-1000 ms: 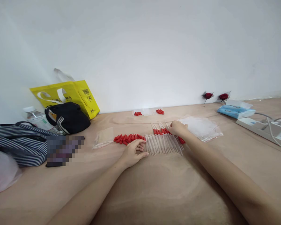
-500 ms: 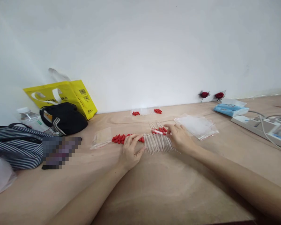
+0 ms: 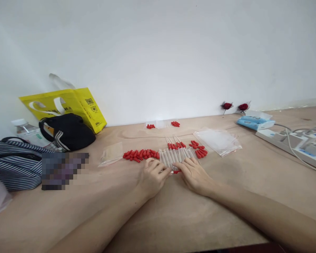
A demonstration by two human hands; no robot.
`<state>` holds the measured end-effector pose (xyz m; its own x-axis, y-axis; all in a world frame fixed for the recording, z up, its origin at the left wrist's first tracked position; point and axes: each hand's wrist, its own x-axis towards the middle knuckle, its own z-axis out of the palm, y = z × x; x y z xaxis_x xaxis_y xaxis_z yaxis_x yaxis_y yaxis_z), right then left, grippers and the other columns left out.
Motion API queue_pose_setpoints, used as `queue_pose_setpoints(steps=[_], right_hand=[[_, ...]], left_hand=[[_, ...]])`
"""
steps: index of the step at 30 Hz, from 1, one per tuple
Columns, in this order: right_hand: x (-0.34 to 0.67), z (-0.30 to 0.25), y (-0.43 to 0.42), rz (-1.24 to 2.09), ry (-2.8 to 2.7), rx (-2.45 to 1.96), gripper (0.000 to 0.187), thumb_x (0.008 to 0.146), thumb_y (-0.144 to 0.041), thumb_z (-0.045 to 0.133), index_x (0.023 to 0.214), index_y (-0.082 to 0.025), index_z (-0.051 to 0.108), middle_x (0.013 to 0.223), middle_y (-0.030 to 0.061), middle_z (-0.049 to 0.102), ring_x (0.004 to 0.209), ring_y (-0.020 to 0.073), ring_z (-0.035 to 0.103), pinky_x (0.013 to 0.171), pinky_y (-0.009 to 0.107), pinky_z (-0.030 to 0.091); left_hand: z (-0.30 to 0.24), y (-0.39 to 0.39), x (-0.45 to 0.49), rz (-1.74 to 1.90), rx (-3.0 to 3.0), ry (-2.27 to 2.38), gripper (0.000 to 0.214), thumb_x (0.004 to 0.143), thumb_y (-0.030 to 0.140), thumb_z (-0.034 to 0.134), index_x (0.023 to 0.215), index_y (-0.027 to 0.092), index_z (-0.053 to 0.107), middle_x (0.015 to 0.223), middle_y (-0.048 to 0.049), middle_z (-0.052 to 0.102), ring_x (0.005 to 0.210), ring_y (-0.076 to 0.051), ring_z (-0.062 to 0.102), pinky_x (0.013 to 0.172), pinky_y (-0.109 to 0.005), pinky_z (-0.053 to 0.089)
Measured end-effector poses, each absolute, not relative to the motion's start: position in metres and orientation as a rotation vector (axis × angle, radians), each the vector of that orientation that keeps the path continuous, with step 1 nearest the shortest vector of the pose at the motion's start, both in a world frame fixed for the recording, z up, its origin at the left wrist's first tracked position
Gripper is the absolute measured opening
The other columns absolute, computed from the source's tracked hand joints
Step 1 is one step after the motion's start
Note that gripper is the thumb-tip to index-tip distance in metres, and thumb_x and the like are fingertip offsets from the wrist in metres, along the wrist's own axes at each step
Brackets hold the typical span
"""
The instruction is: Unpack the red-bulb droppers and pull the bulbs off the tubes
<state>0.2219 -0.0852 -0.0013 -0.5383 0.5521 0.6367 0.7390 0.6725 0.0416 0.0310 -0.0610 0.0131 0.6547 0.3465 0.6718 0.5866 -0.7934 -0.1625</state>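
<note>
A row of clear thin tubes (image 3: 177, 154) lies on the wooden table (image 3: 173, 211), some tipped with red caps. Loose red caps lie in a pile on its left (image 3: 140, 154) and in a smaller pile on its right (image 3: 200, 151). My left hand (image 3: 153, 176) and my right hand (image 3: 194, 174) meet at the near edge of the row. Both are pinched on one clear tube with a red cap (image 3: 177, 172), of which only a small part shows between the fingers.
A stack of clear zip bags (image 3: 218, 140) lies right of the tubes, one empty bag (image 3: 111, 154) on the left. Small filled bags (image 3: 163, 124) sit by the wall. At left are a yellow bag (image 3: 68, 103), a black bag (image 3: 67, 131), a striped bag (image 3: 14, 163); at right a power strip (image 3: 292, 140).
My right hand has come back from the far side of the row to its near edge with a red-capped tube. My left hand has shifted right to meet it.
</note>
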Motion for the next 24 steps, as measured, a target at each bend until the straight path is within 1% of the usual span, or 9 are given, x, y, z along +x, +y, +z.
queue_pose_setpoints(steps=[2, 4, 6, 8, 10, 12, 16, 24], right_hand=[[0.2211, -0.0004, -0.0869, -0.366, -2.273, -1.018, 0.026, 0.084, -0.016, 0.038, 0.104, -0.011, 0.053, 0.077, 0.0070, 0.058, 0.073, 0.0178, 0.043, 0.066, 0.031, 0.027], [0.2209, 0.0003, -0.0877, -0.344, -2.256, -1.040, 0.023, 0.083, -0.028, 0.047, 0.099, -0.016, 0.057, 0.081, 0.0053, 0.060, 0.076, 0.0177, 0.044, 0.069, 0.032, 0.026], [0.2210, 0.0000, -0.0879, -0.370, -2.218, -1.050, 0.018, 0.081, -0.032, 0.052, 0.091, -0.021, 0.060, 0.080, 0.0023, 0.061, 0.075, 0.0167, 0.044, 0.070, 0.032, 0.024], [0.2214, -0.0014, -0.0881, -0.438, -2.182, -1.046, 0.011, 0.081, -0.026, 0.051, 0.084, -0.022, 0.061, 0.074, 0.0004, 0.060, 0.072, 0.0150, 0.043, 0.069, 0.032, 0.022], [0.2224, -0.0028, -0.0886, -0.511, -2.178, -1.024, 0.011, 0.081, -0.019, 0.051, 0.082, -0.021, 0.062, 0.069, -0.0001, 0.059, 0.070, 0.0141, 0.042, 0.069, 0.033, 0.021], [0.2241, -0.0034, -0.0895, -0.556, -2.185, -0.993, 0.011, 0.080, -0.017, 0.051, 0.080, -0.019, 0.062, 0.066, -0.0001, 0.058, 0.068, 0.0136, 0.041, 0.069, 0.033, 0.021], [0.2266, -0.0013, -0.0914, -0.563, -2.188, -0.956, 0.013, 0.080, -0.016, 0.050, 0.074, -0.019, 0.061, 0.059, -0.0008, 0.054, 0.065, 0.0128, 0.039, 0.070, 0.033, 0.021], [0.2269, 0.0016, -0.0944, -0.622, -2.198, -0.862, 0.018, 0.077, -0.015, 0.047, 0.063, -0.018, 0.058, 0.053, -0.0018, 0.049, 0.060, 0.0114, 0.037, 0.069, 0.033, 0.022]], left_hand=[[0.0129, -0.0610, 0.0315, -0.882, -2.517, -0.740, 0.012, 0.082, 0.023, 0.051, 0.078, 0.022, 0.062, 0.067, 0.0018, 0.060, 0.067, -0.013, 0.047, 0.079, -0.036, 0.029], [0.0126, -0.0607, 0.0314, -0.887, -2.511, -0.756, 0.013, 0.082, 0.023, 0.050, 0.076, 0.021, 0.061, 0.065, 0.0014, 0.060, 0.066, -0.013, 0.047, 0.078, -0.035, 0.029], [0.0121, -0.0607, 0.0310, -0.897, -2.509, -0.752, 0.015, 0.083, 0.022, 0.049, 0.074, 0.020, 0.061, 0.062, 0.0012, 0.058, 0.064, -0.013, 0.046, 0.077, -0.035, 0.029], [0.0115, -0.0614, 0.0304, -0.892, -2.511, -0.734, 0.016, 0.083, 0.022, 0.048, 0.073, 0.019, 0.061, 0.060, 0.0013, 0.055, 0.062, -0.012, 0.045, 0.077, -0.035, 0.028], [0.0110, -0.0627, 0.0294, -0.878, -2.507, -0.724, 0.018, 0.084, 0.023, 0.047, 0.071, 0.019, 0.060, 0.059, 0.0012, 0.054, 0.061, -0.012, 0.044, 0.076, -0.034, 0.028], [0.0105, -0.0639, 0.0283, -0.865, -2.498, -0.718, 0.020, 0.084, 0.024, 0.047, 0.069, 0.019, 0.060, 0.058, 0.0010, 0.053, 0.060, -0.012, 0.043, 0.073, -0.033, 0.028], [0.0109, -0.0649, 0.0263, -0.853, -2.482, -0.707, 0.021, 0.083, 0.024, 0.048, 0.066, 0.019, 0.059, 0.057, 0.0011, 0.052, 0.060, -0.012, 0.042, 0.072, -0.033, 0.027], [0.0134, -0.0646, 0.0220, -0.853, -2.471, -0.638, 0.018, 0.082, 0.023, 0.049, 0.067, 0.019, 0.058, 0.055, 0.0026, 0.053, 0.060, -0.012, 0.044, 0.073, -0.034, 0.027]])
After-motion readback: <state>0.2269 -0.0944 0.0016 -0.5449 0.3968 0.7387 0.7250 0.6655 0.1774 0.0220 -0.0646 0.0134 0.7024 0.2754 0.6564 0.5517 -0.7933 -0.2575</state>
